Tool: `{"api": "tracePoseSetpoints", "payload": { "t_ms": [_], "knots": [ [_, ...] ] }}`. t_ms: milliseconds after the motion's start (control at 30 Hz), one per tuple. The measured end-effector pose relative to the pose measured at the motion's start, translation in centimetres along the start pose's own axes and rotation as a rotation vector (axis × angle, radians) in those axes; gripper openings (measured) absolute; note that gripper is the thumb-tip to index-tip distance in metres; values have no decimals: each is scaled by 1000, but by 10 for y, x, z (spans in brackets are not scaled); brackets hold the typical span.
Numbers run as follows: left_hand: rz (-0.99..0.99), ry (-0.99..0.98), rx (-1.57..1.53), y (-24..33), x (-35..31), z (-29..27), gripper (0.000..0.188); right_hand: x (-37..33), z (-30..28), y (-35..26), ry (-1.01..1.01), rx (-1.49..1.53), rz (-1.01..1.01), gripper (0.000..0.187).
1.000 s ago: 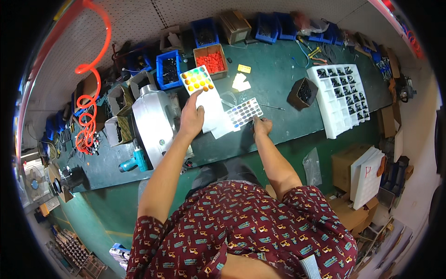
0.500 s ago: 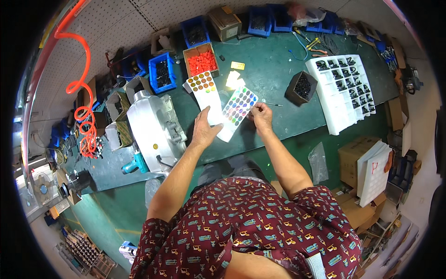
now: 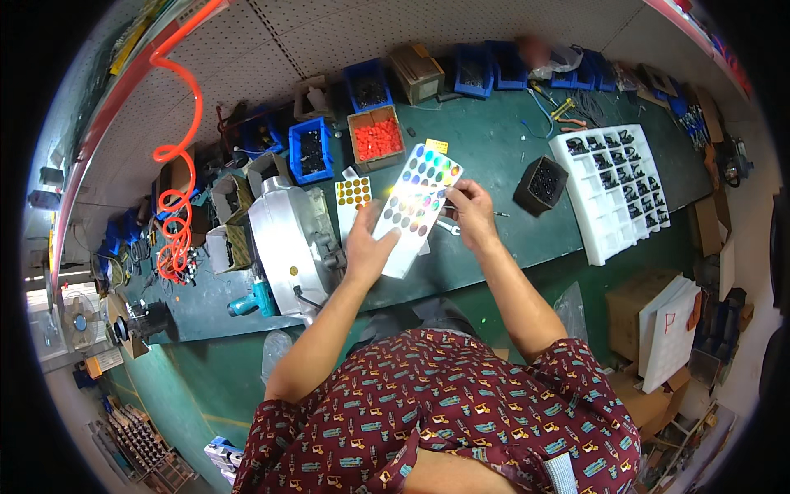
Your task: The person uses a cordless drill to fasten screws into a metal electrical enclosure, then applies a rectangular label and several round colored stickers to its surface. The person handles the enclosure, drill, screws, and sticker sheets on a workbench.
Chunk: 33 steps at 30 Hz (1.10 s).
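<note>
My left hand [image 3: 367, 251] grips the lower left edge of a white sheet of round, shiny rainbow stickers [image 3: 405, 202], thumb on top. At the sheet's right edge, the fingers of my right hand [image 3: 472, 216] are pinched together on it. A second sheet with round gold stickers [image 3: 354, 192] lies on the bench, partly hidden behind my left hand. To its left stands a silver metal machine housing [image 3: 280, 235] with one gold round sticker on it. A small wrench [image 3: 448, 228] and a thin pen-like tool [image 3: 500, 215] lie by my right hand.
Beyond the sheets stand a carton of red parts [image 3: 377, 138] and blue bins [image 3: 310, 150]. Rightward are a box of black parts [image 3: 542, 184] and a white tray of black pieces [image 3: 580, 193]. A teal power drill [image 3: 255, 300] lies left, near a hanging orange coiled hose [image 3: 194, 107].
The rainbow sticker sheet has been raised closer and shifted over the bench, with both hands on it. The gold sheet, formerly beside my left hand, now lies partly behind it. The view has shifted.
</note>
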<state>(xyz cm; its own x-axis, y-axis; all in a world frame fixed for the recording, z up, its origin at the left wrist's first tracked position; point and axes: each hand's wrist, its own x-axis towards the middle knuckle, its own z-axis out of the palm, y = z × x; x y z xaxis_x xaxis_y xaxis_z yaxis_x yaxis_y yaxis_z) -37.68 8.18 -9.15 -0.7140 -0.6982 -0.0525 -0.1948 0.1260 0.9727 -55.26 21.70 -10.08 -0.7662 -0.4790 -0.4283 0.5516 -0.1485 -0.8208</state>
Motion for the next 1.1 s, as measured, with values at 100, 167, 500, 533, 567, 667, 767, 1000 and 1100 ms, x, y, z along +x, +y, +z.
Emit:
{"api": "tracePoseSetpoints", "payload": {
  "t_ms": [100, 167, 500, 533, 567, 667, 767, 1000, 1100],
  "knots": [
    [349, 223, 401, 40, -14, -14, 49, -3, -4, 6, 100, 152, 46, 13],
    [57, -175, 245, 48, -24, -22, 41, -12, 0, 10, 79, 305, 54, 14],
    [-278, 181, -862, 50, 13, 7, 39, -80, 27, 38, -161, 348, 513, 25],
    [-248, 180, -825, 46, 15, 1, 37, -83, 25, 34, -123, 296, 473, 30],
    [-248, 168, -775, 42, 13, -6, 36, -79, 22, 36, 57, 133, 339, 28],
    [-294, 149, -617, 53, 6, -23, 35, -69, 12, 22, 199, -362, -321, 23],
    [-350, 83, -534, 59, -4, -27, 34, -72, 46, -19, -7, -608, -763, 20],
    [-210, 56, -541, 61, -17, -18, 25, -67, 81, -16, -240, -688, -726, 25],
    [-246, 29, -478, 62, -19, -23, 24, -69, 80, -16, -269, -649, -630, 24]
  ]
}}
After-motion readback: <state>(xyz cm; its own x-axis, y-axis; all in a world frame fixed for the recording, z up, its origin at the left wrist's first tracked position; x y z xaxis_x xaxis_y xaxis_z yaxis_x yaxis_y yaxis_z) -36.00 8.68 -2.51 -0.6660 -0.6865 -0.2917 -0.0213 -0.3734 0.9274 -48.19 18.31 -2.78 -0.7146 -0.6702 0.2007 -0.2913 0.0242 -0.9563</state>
